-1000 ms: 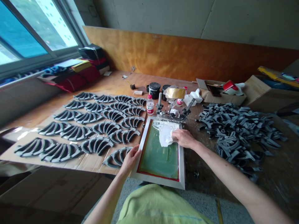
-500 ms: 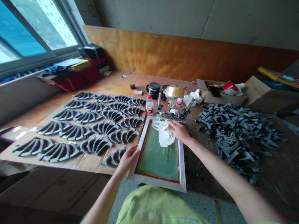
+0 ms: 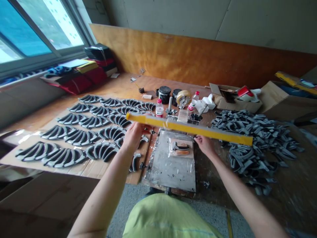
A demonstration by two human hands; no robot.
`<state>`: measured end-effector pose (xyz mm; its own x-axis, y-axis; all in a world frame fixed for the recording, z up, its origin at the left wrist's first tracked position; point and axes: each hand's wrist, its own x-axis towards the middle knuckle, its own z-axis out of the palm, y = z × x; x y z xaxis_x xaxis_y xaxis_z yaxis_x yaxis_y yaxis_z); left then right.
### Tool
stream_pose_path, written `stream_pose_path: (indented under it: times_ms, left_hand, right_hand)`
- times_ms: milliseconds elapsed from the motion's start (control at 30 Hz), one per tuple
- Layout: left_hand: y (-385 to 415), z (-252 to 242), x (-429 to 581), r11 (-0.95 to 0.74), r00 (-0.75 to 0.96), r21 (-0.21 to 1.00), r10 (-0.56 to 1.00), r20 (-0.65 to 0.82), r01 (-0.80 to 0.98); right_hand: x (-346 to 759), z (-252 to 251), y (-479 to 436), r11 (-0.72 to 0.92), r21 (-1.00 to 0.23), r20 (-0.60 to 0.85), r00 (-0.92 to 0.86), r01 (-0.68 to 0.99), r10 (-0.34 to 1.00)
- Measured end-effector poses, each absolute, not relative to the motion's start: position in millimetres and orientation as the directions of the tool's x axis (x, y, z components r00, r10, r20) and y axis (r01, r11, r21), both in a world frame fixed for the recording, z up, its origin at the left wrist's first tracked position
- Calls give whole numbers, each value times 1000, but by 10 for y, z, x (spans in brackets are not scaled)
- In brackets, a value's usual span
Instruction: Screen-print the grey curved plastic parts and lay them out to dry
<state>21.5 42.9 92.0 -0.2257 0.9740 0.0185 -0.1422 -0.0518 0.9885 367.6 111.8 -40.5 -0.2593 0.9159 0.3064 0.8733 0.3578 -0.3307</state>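
Note:
A screen-printing frame (image 3: 188,127) is raised and seen edge-on, its near edge showing yellow and sloping down to the right. My left hand (image 3: 133,135) is at its left end, fingers curled and partly hidden behind the edge; what they hold is unclear. Below the frame, my right hand (image 3: 205,144) has its fingertips pressed together near the right side of a grey metal base plate (image 3: 165,168). I cannot make out anything in them. On the plate, a grey and black curved handle (image 3: 181,146) lies on a small wooden block (image 3: 174,153).
Rows of curved handles (image 3: 63,157) lie on cardboard at the left. A loose heap of handles (image 3: 250,132) is at the right. Behind the plate stand clamp posts (image 3: 170,103), a bottle (image 3: 159,108), black tubs (image 3: 164,95), a tape roll (image 3: 183,98) and an open carton (image 3: 235,103).
The frame has swung up from lying flat, uncovering the plate and handle. My left hand has moved up and forward. My right hand has left the white wrapped thing, now out of sight.

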Motion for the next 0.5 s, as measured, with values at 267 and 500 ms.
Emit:
stream_pose_path:
  times_ms: [267, 500]
  left_hand:
    - [256, 692, 485, 76, -277, 986, 954, -116, -151]
    - [-595, -133, 1003, 515, -41, 802, 833, -551, -303]
  right_hand:
    - [3190, -547, 676, 518, -296, 197, -479, 803, 855]
    - [2506, -208, -41, 826, -175, 452, -701, 536, 551]
